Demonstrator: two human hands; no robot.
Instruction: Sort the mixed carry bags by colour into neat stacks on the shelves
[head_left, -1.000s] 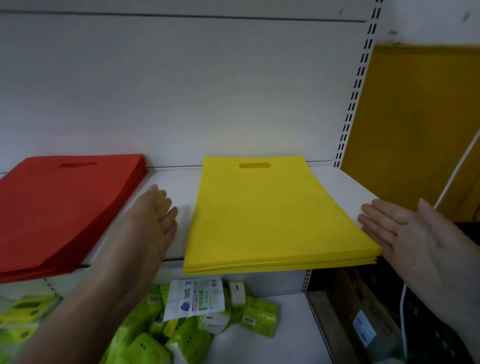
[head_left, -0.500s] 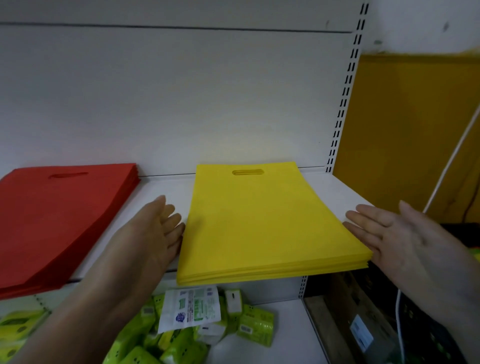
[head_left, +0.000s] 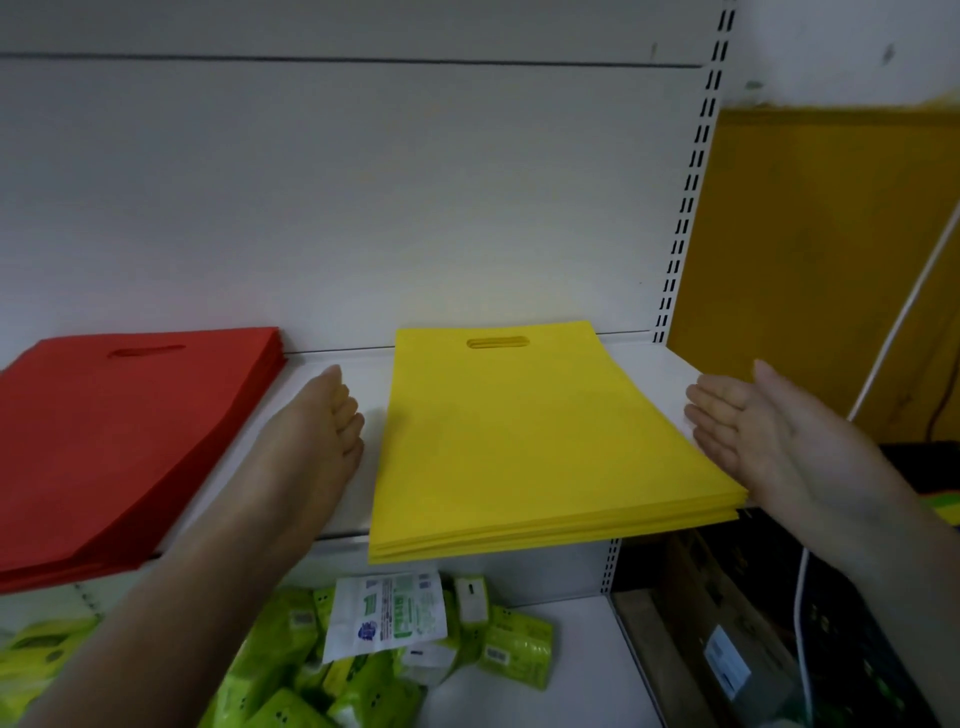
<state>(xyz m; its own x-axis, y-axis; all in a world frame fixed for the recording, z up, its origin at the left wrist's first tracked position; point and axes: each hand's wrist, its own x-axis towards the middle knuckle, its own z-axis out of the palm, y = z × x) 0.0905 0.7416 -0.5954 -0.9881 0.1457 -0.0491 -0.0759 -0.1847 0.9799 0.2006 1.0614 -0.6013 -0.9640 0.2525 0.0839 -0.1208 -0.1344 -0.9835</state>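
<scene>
A: Bags first: where do yours lie?

B: Your yellow stack (head_left: 535, 441) lies flat on the white shelf (head_left: 332, 374), at the middle of your view, its handle slot (head_left: 497, 343) toward the back panel (head_left: 337, 197) at 12 o'clock. Its front edge overhangs the shelf lip toward you. Your red stack (head_left: 119, 436) lies at 9 o'clock on the same shelf, well apart from the yellow one, slot also at the back.

A: And my hands?

B: Your left hand (head_left: 317, 431) lies with straight fingers on the bare shelf between the two stacks, just beside the yellow stack's left edge; I cannot tell whether it touches. Your right hand (head_left: 753, 431) is flat too, palm turned toward the stack, fingers straight and against its right edge at 3 o'clock. Neither hand grips anything.

A: What else is around you?

B: On the lower shelf at 6 o'clock lie green packets (head_left: 363, 670) in a heap, with a white packet (head_left: 384, 613) on top. At 2 o'clock stands a mustard panel (head_left: 810, 249), crossed by a white cable (head_left: 904, 312).
</scene>
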